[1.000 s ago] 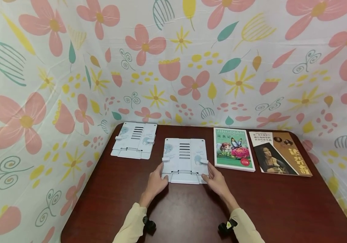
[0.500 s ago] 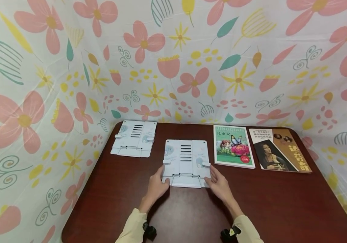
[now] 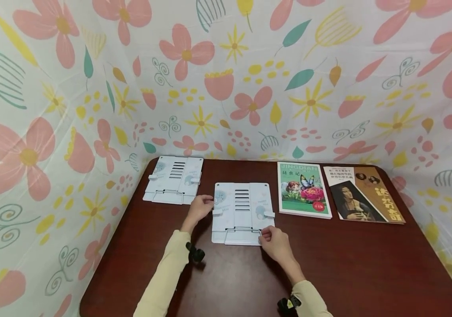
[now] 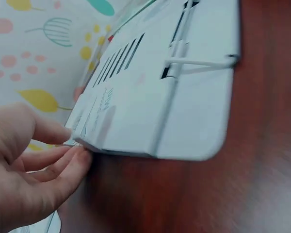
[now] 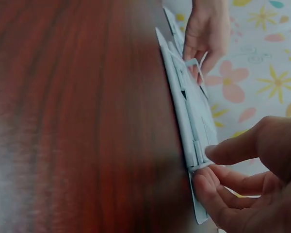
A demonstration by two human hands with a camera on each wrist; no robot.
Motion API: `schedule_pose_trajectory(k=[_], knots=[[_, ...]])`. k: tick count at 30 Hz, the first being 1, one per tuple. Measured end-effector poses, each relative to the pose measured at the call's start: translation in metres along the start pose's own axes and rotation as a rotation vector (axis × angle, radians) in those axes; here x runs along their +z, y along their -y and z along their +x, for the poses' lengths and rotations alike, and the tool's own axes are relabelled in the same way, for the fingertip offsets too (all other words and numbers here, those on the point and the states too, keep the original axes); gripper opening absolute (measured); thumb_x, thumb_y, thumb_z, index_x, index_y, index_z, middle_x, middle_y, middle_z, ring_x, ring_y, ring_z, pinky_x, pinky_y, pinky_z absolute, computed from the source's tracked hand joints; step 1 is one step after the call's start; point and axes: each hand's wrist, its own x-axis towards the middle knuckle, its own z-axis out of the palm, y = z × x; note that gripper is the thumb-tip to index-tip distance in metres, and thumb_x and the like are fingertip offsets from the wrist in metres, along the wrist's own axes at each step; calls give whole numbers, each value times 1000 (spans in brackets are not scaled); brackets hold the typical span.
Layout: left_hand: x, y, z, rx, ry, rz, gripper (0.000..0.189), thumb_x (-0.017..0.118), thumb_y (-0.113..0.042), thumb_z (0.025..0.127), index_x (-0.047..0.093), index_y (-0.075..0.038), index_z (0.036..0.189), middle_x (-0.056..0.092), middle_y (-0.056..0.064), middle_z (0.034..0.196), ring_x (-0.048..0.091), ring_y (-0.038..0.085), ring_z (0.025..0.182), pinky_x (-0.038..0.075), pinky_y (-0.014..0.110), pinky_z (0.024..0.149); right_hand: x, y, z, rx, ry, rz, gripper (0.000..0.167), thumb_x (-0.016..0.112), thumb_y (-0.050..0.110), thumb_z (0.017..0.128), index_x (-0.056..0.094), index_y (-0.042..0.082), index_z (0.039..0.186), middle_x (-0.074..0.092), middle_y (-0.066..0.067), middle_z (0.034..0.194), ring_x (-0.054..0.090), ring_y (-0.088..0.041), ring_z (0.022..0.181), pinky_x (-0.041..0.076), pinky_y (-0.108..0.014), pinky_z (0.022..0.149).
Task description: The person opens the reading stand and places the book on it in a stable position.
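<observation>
A white folded book stand with slots, side clips and a wire support lies flat on the table in front of me. My left hand is at its left edge. In the left wrist view the fingertips pinch that edge beside the side clip. At the lower right corner my right hand pinches the end of the wire support between thumb and fingers. A second, matching book stand lies folded at the back left, behind the left hand.
A green picture-covered book lies at the back right. Beside it is a brown and white book with a portrait. The dark wood table meets a flower-printed cloth at its back and sides.
The left hand has moved up the book stand's left edge to above the clip. My right hand has shifted down and inward from the right edge to the wire support.
</observation>
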Motion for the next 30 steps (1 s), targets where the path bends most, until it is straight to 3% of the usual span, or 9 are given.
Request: schedule_pose_trajectory(k=[6,11,19,26,30], knots=[[1,2,18,-60,-25,-23,26,73,-15,92,74,0,113,74,17,106,73,27,91,59,39,81,5,2,6,15,11,-58,4,72,6,83,70,4,85,69,-5,76,65,-16,73,55,-35,69],[3,1,25,-110,3,-90,23,75,-14,90,76,-1,110,74,16,110,75,24,90,60,36,84,8,1,3,23,-1,-84,5,73,9,82,70,5,81,68,-2,73,64,-14,70,53,-35,66],[5,-1,25,-137,34,-160,24,74,-11,90,75,1,111,73,18,111,74,29,99,60,38,87,10,-4,-6,-39,-49,-81,5,71,8,85,68,5,83,66,0,72,60,-9,67,50,-33,67],[5,-1,24,-139,40,-173,24,74,-11,89,75,1,110,73,18,112,74,29,100,61,37,87,10,-12,-11,-93,-49,15,6,69,0,85,66,4,86,63,0,74,55,-6,66,47,-21,63],[4,-2,24,-143,33,-175,24,74,-11,89,75,0,110,73,18,112,74,29,99,60,37,88,10,-17,-13,-188,-74,69,9,70,-4,85,66,3,86,62,0,73,54,-7,65,46,-19,60]])
